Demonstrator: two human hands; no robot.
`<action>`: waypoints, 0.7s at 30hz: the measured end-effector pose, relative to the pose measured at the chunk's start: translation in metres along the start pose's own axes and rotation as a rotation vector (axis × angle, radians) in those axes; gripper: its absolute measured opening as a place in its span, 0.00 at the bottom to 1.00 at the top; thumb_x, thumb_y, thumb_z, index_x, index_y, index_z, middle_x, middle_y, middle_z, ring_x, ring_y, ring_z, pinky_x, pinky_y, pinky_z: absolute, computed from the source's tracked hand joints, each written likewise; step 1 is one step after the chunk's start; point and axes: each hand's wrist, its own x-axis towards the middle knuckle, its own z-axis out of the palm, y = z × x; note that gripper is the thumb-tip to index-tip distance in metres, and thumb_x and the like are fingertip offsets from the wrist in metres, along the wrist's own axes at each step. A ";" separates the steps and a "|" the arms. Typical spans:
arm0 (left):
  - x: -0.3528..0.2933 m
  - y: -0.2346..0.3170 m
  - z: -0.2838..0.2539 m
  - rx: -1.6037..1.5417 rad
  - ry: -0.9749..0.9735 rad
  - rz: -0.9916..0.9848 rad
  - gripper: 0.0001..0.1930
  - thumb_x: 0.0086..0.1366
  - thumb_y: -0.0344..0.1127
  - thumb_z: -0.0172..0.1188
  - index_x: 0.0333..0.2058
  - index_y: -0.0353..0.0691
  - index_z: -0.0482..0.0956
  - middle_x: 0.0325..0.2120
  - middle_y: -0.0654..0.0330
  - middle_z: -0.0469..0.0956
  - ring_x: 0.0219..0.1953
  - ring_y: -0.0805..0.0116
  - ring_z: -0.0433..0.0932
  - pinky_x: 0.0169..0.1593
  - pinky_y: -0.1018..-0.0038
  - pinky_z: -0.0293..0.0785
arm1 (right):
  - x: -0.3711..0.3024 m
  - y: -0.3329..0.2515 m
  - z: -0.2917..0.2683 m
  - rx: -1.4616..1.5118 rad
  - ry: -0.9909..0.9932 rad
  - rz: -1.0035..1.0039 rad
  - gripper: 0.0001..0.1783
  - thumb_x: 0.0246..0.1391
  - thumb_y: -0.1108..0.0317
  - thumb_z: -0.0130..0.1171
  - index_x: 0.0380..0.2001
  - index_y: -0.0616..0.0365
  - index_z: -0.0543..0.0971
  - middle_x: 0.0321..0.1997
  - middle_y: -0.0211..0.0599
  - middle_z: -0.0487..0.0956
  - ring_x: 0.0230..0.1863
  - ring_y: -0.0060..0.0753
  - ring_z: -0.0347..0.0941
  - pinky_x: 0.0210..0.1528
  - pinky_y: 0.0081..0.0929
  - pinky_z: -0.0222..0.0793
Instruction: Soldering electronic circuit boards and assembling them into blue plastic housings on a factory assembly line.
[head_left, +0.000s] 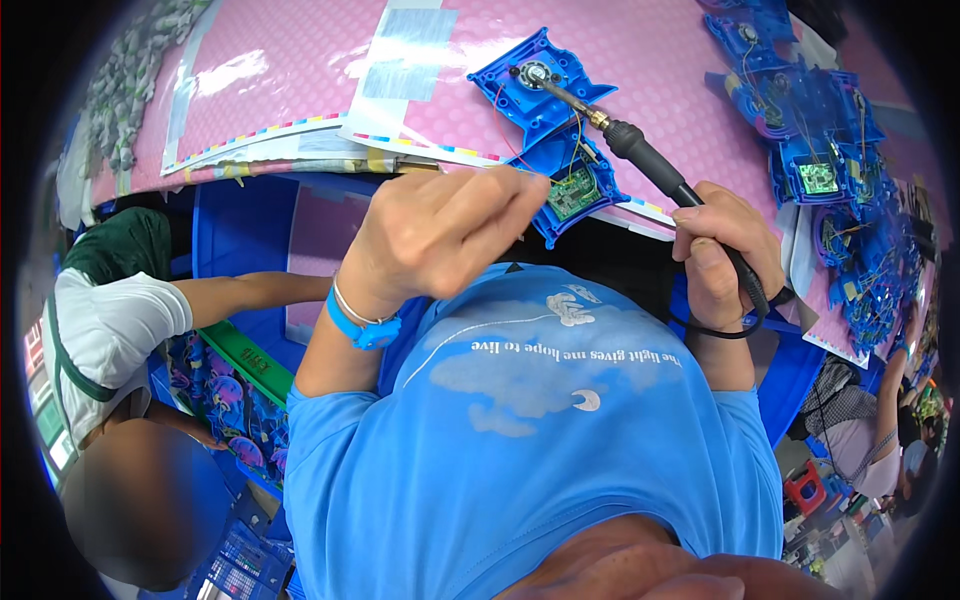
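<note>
My right hand is closed around the black handle of a soldering iron. The iron's tip reaches a small round speaker set in a blue plastic shell. Thin wires run from the speaker side to a green circuit board in a second blue shell half, nearer to me. Beside that board my left hand is closed in a pinch, its fingertips overlapping the shell's left edge in view. What the pinch holds, if anything, is hidden.
Several blue shells with boards and wires are heaped along the right side of the pink-covered table. Grey-green bundles lie at the far left. On the left, a co-worker reaches toward a blue bin.
</note>
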 end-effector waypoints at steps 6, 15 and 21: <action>0.004 -0.013 0.010 0.117 -0.038 -0.029 0.15 0.48 0.27 0.68 0.38 0.36 0.86 0.32 0.64 0.78 0.22 0.77 0.76 0.21 0.79 0.70 | -0.003 -0.001 -0.002 0.014 0.004 0.014 0.15 0.58 0.61 0.59 0.35 0.64 0.82 0.17 0.33 0.72 0.17 0.26 0.66 0.23 0.27 0.55; 0.003 -0.035 0.032 0.114 -0.022 -0.027 0.13 0.51 0.28 0.66 0.38 0.36 0.84 0.38 0.57 0.83 0.27 0.69 0.83 0.27 0.77 0.78 | -0.002 0.005 0.000 -0.007 -0.009 0.003 0.15 0.57 0.62 0.58 0.35 0.65 0.82 0.16 0.33 0.72 0.17 0.27 0.67 0.23 0.28 0.58; 0.000 -0.035 0.038 0.068 -0.023 -0.081 0.13 0.52 0.28 0.66 0.39 0.36 0.83 0.39 0.56 0.84 0.28 0.67 0.84 0.28 0.75 0.80 | -0.001 0.008 0.004 -0.017 -0.011 0.024 0.15 0.57 0.62 0.58 0.35 0.66 0.82 0.17 0.35 0.72 0.17 0.28 0.68 0.22 0.27 0.58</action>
